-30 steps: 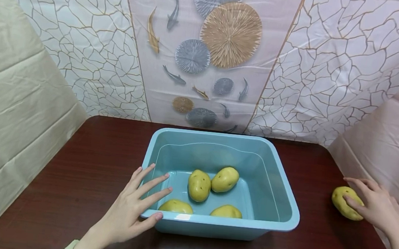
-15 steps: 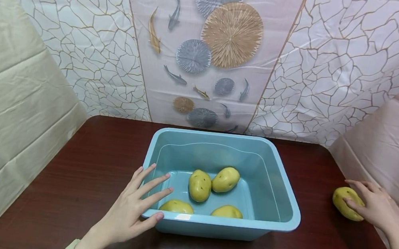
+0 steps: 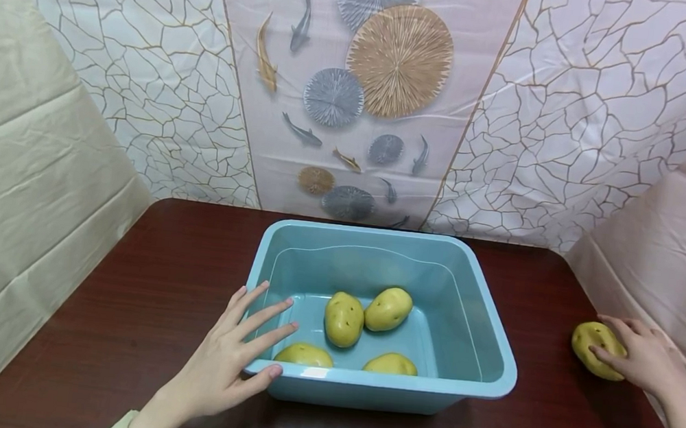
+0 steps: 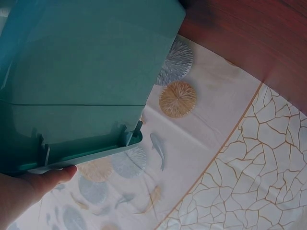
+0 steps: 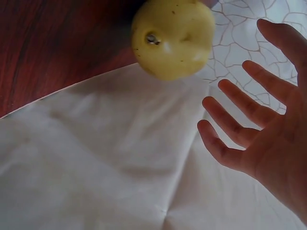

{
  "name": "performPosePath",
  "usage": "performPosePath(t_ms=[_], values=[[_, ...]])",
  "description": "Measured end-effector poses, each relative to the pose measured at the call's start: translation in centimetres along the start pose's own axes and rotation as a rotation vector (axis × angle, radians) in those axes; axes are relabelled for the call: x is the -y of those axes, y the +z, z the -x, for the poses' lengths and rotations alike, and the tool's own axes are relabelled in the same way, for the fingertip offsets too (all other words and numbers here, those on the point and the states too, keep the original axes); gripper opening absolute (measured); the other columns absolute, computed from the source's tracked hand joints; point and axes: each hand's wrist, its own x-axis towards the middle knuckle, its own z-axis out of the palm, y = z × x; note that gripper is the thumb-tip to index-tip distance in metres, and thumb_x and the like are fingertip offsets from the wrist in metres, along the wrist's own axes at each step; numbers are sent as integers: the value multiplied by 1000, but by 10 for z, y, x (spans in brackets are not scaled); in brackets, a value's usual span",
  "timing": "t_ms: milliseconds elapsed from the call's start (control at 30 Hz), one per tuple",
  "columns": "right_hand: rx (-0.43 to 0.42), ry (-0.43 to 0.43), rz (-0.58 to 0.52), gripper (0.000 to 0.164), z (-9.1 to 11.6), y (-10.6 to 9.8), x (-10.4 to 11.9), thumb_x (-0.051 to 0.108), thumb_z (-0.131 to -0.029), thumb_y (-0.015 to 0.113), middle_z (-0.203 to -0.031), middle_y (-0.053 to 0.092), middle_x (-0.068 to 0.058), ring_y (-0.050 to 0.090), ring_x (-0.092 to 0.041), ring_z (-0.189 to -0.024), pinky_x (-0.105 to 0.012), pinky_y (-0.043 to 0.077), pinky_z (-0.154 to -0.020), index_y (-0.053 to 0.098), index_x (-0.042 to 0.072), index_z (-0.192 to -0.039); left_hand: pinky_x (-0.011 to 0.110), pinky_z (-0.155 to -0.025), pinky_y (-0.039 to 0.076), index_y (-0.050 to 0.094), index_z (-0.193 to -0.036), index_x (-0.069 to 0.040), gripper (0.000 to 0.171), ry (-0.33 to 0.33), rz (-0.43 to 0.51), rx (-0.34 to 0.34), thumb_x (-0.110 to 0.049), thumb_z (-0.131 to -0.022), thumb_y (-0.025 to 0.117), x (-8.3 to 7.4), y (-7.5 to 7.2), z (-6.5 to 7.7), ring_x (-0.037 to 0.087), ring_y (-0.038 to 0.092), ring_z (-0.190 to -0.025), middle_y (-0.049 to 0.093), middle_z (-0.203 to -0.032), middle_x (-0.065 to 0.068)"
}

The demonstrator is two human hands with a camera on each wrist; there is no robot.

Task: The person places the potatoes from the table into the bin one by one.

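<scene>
A light blue plastic basin [image 3: 383,380] stands on the table with several yellow potatoes inside, among them one potato [image 3: 344,319] near its middle. My left hand [image 3: 223,361] lies over the basin's near left corner, fingers straight and spread; in the left wrist view its thumb [image 4: 50,179] is at the rim. Far to the right, a lone potato [image 3: 592,349] lies near the table edge. Close to it is my right hand [image 3: 645,357], its fingers spread and slightly bent. In the right wrist view this hand [image 5: 268,129] shows a gap to the potato [image 5: 173,40].
The dark red-brown table [image 3: 142,305] extends on both sides of the basin. Patterned cloth [image 3: 353,105] hangs behind it. Pale cloth walls [image 3: 31,163] slope along the left and right table edges.
My right hand has lowered slightly beside the lone potato, its fingertips dropping a little. The left hand, the basin and the potatoes stay in place.
</scene>
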Motion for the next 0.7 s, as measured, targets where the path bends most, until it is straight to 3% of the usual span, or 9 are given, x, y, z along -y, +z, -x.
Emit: performPosePath(t_ms=[200, 500, 700], values=[[90, 75, 4, 60, 3, 3, -2, 37, -77, 64, -110, 46, -28, 41, -56, -89, -66, 32, -67, 43, 4, -123, 40, -113, 1, 54, -123, -20, 42, -4, 1, 11, -43, -91, 38, -1, -1, -1, 32, 23, -134, 46, -133, 5], [211, 146, -50, 64, 6, 9, -12, 40, -79, 62, -115, 37, -32, 32, -59, -94, -72, 25, -69, 36, 4, -126, 41, -113, 2, 55, -122, -20, 43, 8, -10, -20, -44, -92, 36, -1, 0, -1, 33, 26, -132, 47, -133, 4], [195, 141, -71, 63, 8, 15, -17, 37, -78, 63, -115, 38, -31, 33, -58, -94, -70, 26, -67, 38, 4, -125, 41, -113, 2, 55, -122, -20, 42, 9, -10, -19, -43, -91, 37, -1, 1, -1, 33, 26, -132, 47, -133, 4]])
